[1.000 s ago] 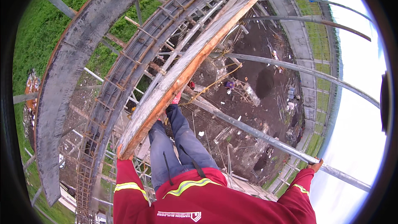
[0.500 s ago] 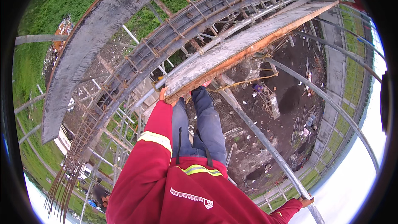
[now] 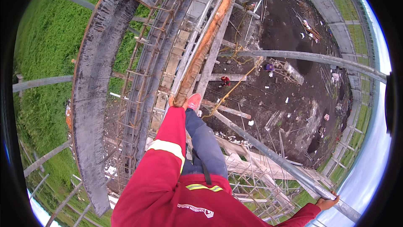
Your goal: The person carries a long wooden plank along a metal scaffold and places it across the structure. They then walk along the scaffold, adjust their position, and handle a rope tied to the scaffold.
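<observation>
Nearest, the right hand (image 3: pixel 326 203) is closed around a slanting grey scaffold pipe (image 3: pixel 268 155) at the lower right, gripping it as a handhold. The pipe looks rigid and smooth, likely slick if damp, so a full wrap of the fingers suits it better than a fingertip hold.

Further out, the left hand (image 3: pixel 171 99) sits at the near end of a long wooden plank (image 3: pixel 205 42), mostly hidden behind the red sleeve; it appears to grip the plank's end, though I cannot tell how far the fingers close. One pink-red shoe (image 3: pixel 193 100) rests just beside that end.

The plank runs away toward the top edge of the view, above a curved concrete wall (image 3: pixel 90 101) and a rebar cage (image 3: pixel 145 71) alongside it. Judging by its length and thickness, it is probably heavy and stiff, rough-grained rather than slippery, and awkward to swing from one end; a hold nearer its middle, or both hands at the end, would control it better.

Counted: one plank in hand, one pipe gripped, at least two more pipes crossing farther off. Far below, on the dark ground, two small figures (image 3: pixel 225 80) stand among scattered debris.
</observation>
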`<state>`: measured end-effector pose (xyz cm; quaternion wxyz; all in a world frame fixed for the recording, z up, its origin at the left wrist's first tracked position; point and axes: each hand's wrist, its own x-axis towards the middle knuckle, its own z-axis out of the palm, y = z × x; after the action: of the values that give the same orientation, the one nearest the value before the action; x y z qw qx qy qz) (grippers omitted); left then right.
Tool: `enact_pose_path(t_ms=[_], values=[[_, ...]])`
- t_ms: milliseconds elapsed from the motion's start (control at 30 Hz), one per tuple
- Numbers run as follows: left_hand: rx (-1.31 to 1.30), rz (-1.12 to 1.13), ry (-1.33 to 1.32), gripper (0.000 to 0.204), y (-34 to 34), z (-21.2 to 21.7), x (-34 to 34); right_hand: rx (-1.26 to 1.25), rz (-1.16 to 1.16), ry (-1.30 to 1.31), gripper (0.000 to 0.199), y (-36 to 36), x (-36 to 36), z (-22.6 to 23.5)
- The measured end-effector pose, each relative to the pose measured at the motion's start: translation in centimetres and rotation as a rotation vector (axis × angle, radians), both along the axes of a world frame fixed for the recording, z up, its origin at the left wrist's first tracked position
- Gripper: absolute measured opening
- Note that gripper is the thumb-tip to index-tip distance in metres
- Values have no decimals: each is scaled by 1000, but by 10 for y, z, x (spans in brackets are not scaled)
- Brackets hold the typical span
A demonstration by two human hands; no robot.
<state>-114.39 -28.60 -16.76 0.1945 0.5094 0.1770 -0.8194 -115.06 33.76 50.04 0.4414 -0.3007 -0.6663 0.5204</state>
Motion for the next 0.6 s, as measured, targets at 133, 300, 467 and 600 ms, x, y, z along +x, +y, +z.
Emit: enact_pose_path(t_ms=[133, 300, 467, 600], values=[[-62, 31, 107, 50, 27, -49, -49, -53, -81, 9, 25, -11, 13, 5], [-1068, -669, -332, 70, 83, -103, -88, 88, -346, -50, 26, -17, 16, 2], [-796, -321, -173, 92, 105, -117, -99, 123, -353, 18, 39, -1, 40, 2], [-960, -728, -414, 76, 104, -88, -97, 1113, -666, -667, 40, -9, 48, -26]])
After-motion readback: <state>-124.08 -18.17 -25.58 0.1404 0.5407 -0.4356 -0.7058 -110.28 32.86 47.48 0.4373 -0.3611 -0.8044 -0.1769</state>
